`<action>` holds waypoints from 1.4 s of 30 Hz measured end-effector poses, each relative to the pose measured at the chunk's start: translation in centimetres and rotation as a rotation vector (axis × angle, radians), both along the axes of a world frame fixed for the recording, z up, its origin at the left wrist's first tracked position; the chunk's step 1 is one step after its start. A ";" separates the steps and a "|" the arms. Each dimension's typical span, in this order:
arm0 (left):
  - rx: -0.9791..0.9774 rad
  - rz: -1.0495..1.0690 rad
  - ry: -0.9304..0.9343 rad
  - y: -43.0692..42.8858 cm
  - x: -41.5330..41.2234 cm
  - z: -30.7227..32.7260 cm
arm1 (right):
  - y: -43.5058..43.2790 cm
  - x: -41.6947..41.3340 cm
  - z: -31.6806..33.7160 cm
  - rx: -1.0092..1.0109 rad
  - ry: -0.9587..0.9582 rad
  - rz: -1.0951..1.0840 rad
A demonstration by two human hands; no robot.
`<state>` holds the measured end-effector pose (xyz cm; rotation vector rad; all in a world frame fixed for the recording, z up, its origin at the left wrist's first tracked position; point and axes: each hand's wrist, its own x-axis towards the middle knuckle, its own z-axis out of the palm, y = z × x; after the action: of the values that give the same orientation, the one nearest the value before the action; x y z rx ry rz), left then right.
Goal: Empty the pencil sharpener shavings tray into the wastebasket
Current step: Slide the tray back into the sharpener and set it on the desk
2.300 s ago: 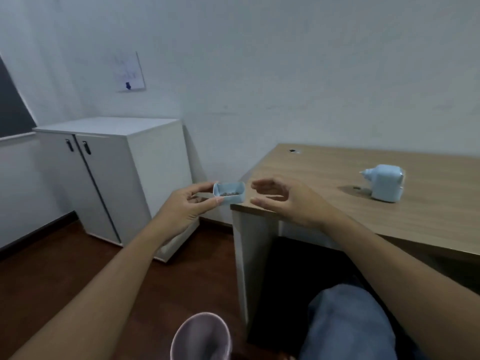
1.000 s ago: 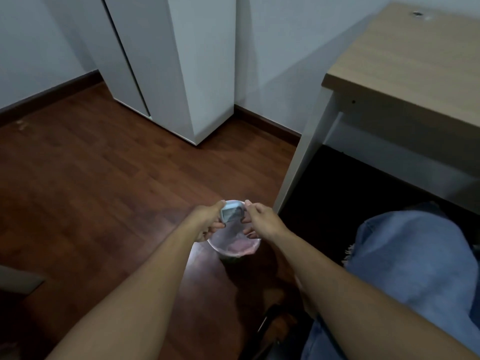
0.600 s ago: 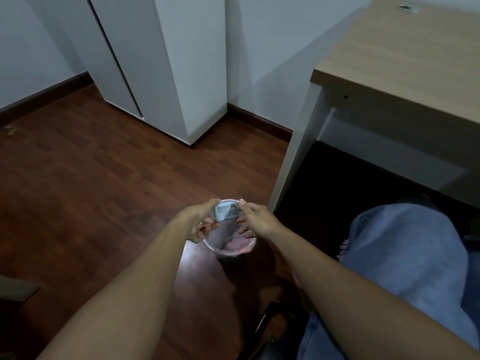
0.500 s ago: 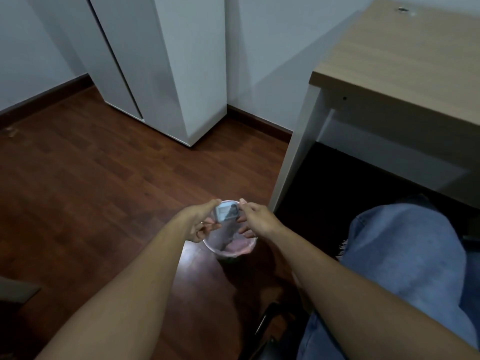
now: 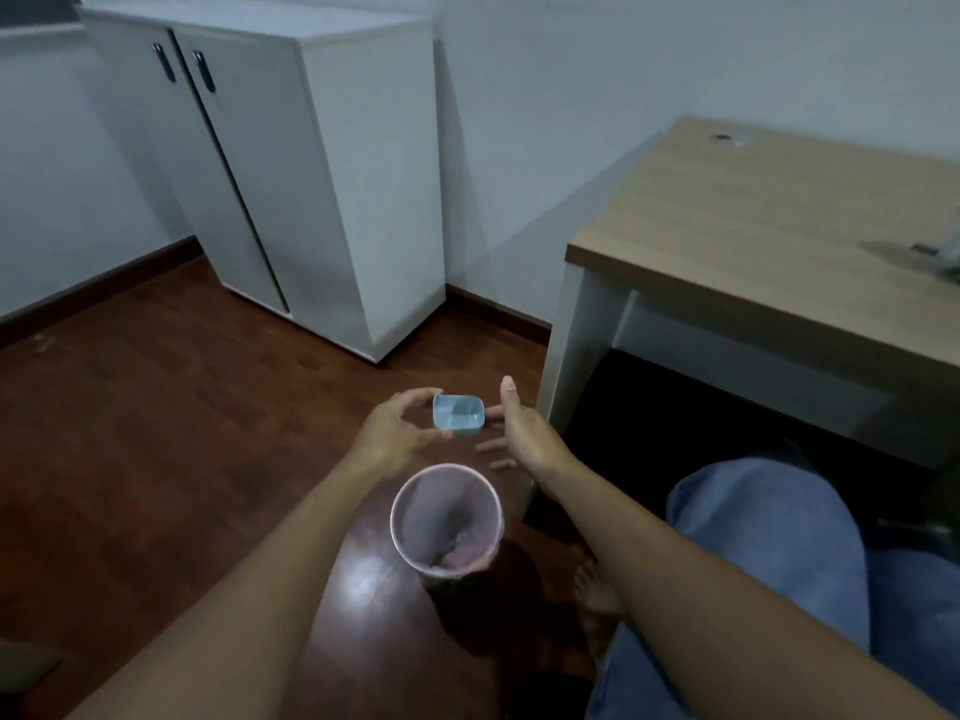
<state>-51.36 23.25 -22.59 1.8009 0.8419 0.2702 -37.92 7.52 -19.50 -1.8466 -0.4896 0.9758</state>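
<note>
A small light-blue shavings tray (image 5: 457, 414) is pinched between the thumb and fingers of my left hand (image 5: 395, 433), its open side facing up and its inside looking bare. My right hand (image 5: 519, 428) is just right of the tray, fingers spread, holding nothing. A small pinkish wastebasket (image 5: 447, 522) stands on the floor below and nearer to me than both hands, with some debris at its bottom. The blue pencil sharpener (image 5: 948, 254) shows only as a sliver at the right edge on the desk.
A wooden desk (image 5: 753, 241) with a white leg stands to the right. A white two-door cabinet (image 5: 291, 179) is against the wall at the left. The floor is dark red wood. My knee in blue jeans (image 5: 769, 537) fills the lower right.
Both hands held the tray over the wastebasket; now the tray is raised and turned open side up, away from the basket. My right hand has let go and opened.
</note>
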 end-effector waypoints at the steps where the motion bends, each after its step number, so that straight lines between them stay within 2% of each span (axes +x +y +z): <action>1: 0.033 -0.002 -0.021 0.0 0.3 1.4 | -0.1 0.4 1.1 0.022 -0.035 0.007; 7: 0.155 -0.065 -0.183 0.9 1.7 11.0 | -1.4 4.0 10.7 0.154 -0.308 0.096; 11: 0.267 -0.115 -0.263 -0.5 2.9 18.2 | -3.8 6.3 17.7 0.250 -0.606 0.147; 19: 0.363 -0.238 -0.332 -6.1 7.5 26.3 | -11.9 10.8 27.1 0.258 -0.990 0.009; 24: 0.343 -0.330 -0.374 -10.8 13.5 28.1 | -19.1 15.4 29.0 0.152 -1.164 -0.151; 29: 0.353 -0.445 -0.348 -15.8 20.3 27.2 | -26.4 20.6 28.4 -0.067 -1.139 -0.410; 33: 0.321 -0.545 -0.300 -19.8 25.4 26.2 | -31.4 25.1 26.2 -0.116 -0.979 -0.527; 38: 0.297 -0.590 -0.288 -22.6 29.8 25.4 | -34.8 29.0 23.2 -0.044 -0.723 -0.415; 42: 0.341 -0.621 -0.253 -23.5 33.9 24.4 | -35.3 32.5 21.0 0.056 -0.693 -0.374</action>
<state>-17.51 -0.22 1.79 2.1904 0.0356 0.2350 -5.40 -27.81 1.51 -2.1015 -0.5383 0.0517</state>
